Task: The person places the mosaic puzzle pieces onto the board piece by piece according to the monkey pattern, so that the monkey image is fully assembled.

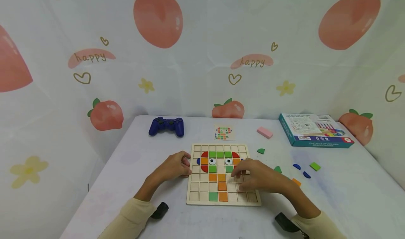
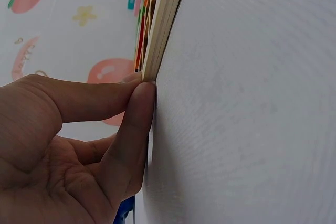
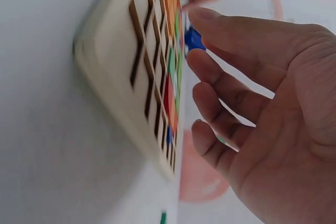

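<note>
A square wooden grid board (image 1: 194, 187) lies on the table, partly filled with coloured tiles: red, green and orange pieces, two eye tiles (image 1: 212, 161) and a blue half-round piece (image 1: 198, 161). My left hand (image 1: 175, 165) pinches the board's left edge between thumb and finger, plain in the left wrist view, where the board's wooden edge (image 2: 164, 30) shows side-on. Over the board's right half hovers my right hand (image 1: 257, 175), its fingers loosely bent. In the right wrist view nothing is between its fingers; in the head view it hides some right-hand cells.
Loose pieces lie right of the board: green quarter-rounds (image 1: 261, 150), blue half-rounds (image 1: 306, 174), a green square (image 1: 315, 166) and an orange piece (image 1: 296, 182). Behind are a pattern card (image 1: 224, 131), a pink block (image 1: 264, 132), a blue game controller (image 1: 166, 126) and a flat box (image 1: 316, 130).
</note>
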Tool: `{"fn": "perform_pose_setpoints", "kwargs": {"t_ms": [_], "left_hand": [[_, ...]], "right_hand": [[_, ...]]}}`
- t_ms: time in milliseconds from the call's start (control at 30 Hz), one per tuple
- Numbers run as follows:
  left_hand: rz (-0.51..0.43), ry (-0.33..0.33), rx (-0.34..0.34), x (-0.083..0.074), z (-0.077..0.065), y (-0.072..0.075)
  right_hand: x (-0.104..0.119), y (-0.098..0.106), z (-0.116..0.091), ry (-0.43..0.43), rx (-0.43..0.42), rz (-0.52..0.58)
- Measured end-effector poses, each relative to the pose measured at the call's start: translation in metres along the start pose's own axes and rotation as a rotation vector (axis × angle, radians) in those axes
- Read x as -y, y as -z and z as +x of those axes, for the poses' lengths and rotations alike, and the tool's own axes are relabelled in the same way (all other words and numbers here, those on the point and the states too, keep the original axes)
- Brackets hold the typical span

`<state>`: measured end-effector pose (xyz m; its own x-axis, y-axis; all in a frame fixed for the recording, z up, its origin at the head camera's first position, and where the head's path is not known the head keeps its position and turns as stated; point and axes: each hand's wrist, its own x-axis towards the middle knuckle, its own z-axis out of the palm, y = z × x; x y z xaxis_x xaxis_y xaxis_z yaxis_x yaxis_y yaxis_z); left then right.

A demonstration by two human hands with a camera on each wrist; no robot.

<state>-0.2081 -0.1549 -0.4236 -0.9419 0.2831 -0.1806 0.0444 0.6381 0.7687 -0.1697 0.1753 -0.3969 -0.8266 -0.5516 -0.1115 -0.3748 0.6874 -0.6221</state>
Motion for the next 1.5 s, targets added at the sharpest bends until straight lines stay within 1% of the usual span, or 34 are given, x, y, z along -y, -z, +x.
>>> {"fn": "perform_pose_setpoints", "kwargs": {"t_ms": [133,233,433,533,667,800,900,1133,1400,1500], "left_hand": [[-0.001,-0.005,0.001,-0.001,0.000,0.000],[0.001,-0.004,0.002,-0.002,-0.001,0.000],[0.006,-0.012,0.006,-0.002,-0.001,0.001],[0.006,-0.005,0.002,-0.001,-0.001,0.001],[0.004,-0.002,0.002,0.000,-0.001,0.001],[-0.011,-0.004,0.005,0.000,-0.001,0.000],[-0.019,-0.005,0.004,-0.001,-0.001,0.001],[-0.008,-0.014,0.001,-0.001,-0.002,0.001],[-0.010,-0.019,0.008,-0.002,-0.003,0.002],[-0.016,-0.011,0.007,-0.003,-0.002,0.002]], "right_hand": [[-0.010,0.010,-0.007,-0.072,-0.005,0.032],[-0.018,0.017,-0.010,-0.101,-0.014,0.047],[-0.039,0.027,-0.013,-0.118,-0.058,0.034],[-0.050,0.031,-0.016,-0.118,-0.066,0.029],[-0.060,0.040,-0.022,-0.114,-0.047,0.031],[-0.070,0.048,-0.029,-0.168,-0.022,0.039],[-0.076,0.053,-0.033,-0.212,-0.007,0.052],[-0.085,0.058,-0.038,-0.214,0.018,0.051],[-0.091,0.055,-0.036,-0.237,-0.011,0.054],[-0.090,0.056,-0.036,-0.236,-0.019,0.049]]}}
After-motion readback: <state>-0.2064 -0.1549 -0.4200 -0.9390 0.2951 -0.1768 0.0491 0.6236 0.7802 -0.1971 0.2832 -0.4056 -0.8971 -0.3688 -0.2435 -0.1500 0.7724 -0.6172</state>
